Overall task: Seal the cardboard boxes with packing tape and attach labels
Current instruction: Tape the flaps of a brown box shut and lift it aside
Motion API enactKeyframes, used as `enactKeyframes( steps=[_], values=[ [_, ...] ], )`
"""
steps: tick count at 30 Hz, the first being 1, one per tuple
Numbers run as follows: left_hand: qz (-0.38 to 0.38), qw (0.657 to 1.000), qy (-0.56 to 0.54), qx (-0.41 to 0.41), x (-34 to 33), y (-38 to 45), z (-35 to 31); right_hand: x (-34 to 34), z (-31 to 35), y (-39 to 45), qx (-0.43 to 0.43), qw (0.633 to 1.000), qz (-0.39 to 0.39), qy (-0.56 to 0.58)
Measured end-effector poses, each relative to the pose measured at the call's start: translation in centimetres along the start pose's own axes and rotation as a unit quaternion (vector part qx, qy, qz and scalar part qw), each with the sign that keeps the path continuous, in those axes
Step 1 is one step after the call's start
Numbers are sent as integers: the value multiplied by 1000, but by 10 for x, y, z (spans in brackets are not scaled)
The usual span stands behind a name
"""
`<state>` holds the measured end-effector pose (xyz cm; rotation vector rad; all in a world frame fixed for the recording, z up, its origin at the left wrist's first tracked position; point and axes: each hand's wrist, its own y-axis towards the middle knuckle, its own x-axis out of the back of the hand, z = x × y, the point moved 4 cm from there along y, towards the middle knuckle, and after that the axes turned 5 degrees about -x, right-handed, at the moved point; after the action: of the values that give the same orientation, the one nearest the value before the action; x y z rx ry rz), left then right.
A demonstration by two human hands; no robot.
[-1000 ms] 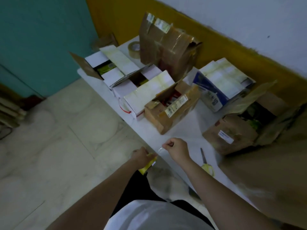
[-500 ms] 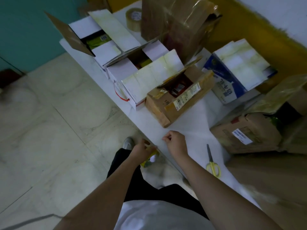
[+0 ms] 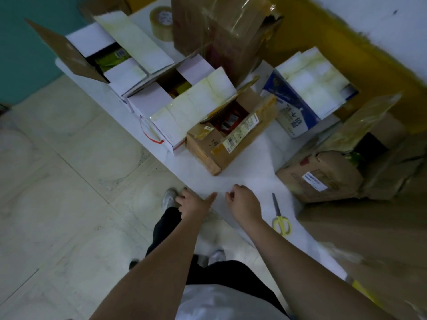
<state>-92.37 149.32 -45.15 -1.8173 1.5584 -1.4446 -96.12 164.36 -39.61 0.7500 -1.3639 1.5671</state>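
Small brown cardboard box (image 3: pixel 227 139) at middle of white table (image 3: pixel 251 167), flaps open, barcode label on long side, red packets inside. Roll of clear packing tape (image 3: pixel 161 23) at far end. Left hand (image 3: pixel 193 203) at table edge, fingers loosely spread, empty. Right hand (image 3: pixel 243 203) over table, fingers curled; cannot tell whether anything pinched. Yellow-handled scissors (image 3: pixel 280 217) just beside right hand.

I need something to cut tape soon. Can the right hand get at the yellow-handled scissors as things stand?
Probably yes: the scissors lie flat on the table just beside the right hand, with nothing between them.
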Motion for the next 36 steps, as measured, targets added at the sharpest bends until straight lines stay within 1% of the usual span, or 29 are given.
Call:
enactKeyframes(
  steps=[3, 5, 8, 10, 12, 14, 17, 19, 21, 22, 24, 26, 27, 29, 30, 32, 34, 35, 36],
  values=[
    [-62, 995, -37, 65, 0, -10, -14, 7, -9, -13, 3, 1000, -9, 17],
    [-108, 992, -39, 61, 2, -17, -22, 18, -18, -19, -3, 999, -16, 38],
    [-181, 983, 8, -9, 12, -34, -37, 49, -32, -27, -7, 996, -37, 77],
    [-230, 972, 17, -47, 24, -52, -46, 78, -43, -36, -9, 991, -66, 115],
    [-275, 953, 20, -123, 31, -79, -61, 113, -51, -50, -6, 983, -89, 160],
    [-297, 929, 23, -219, 30, -113, -88, 155, -54, -70, 3, 972, -120, 203],
    [-290, 893, -16, -345, 21, -171, -144, 225, -53, -108, 43, 944, -175, 275],
    [-277, 852, -49, -442, 16, -213, -183, 275, -57, -137, 69, 923, -204, 319],
    [-239, 811, -85, -528, 9, -259, -219, 326, -70, -167, 84, 901, -251, 345],
    [-208, 796, -105, -558, 5, -284, -236, 350, -79, -181, 85, 890, -278, 351],
    [-121, 785, -133, -593, -7, -332, -266, 390, -104, -209, 69, 882, -322, 336],
    [-16, 789, -129, -600, -25, -372, -292, 414, -138, -231, 15, 893, -338, 298],
    [39, 792, -107, -600, -37, -388, -301, 422, -156, -240, -18, 898, -342, 276],
    [135, 794, -27, -592, -63, -411, -313, 426, -194, -250, -79, 900, -354, 240],
    [165, 797, 21, -581, -75, -416, -314, 422, -214, -249, -109, 900, -358, 224],
    [196, 804, 101, -552, -95, -414, -311, 407, -248, -241, -181, 903, -344, 181],
    [189, 805, 153, -541, -105, -409, -307, 388, -274, -236, -257, 899, -313, 167],
    [174, 798, 177, -549, -107, -407, -305, 380, -282, -237, -277, 892, -306, 183],
    [157, 779, 211, -570, -107, -408, -302, 375, -285, -239, -281, 886, -308, 202]
  ],
)
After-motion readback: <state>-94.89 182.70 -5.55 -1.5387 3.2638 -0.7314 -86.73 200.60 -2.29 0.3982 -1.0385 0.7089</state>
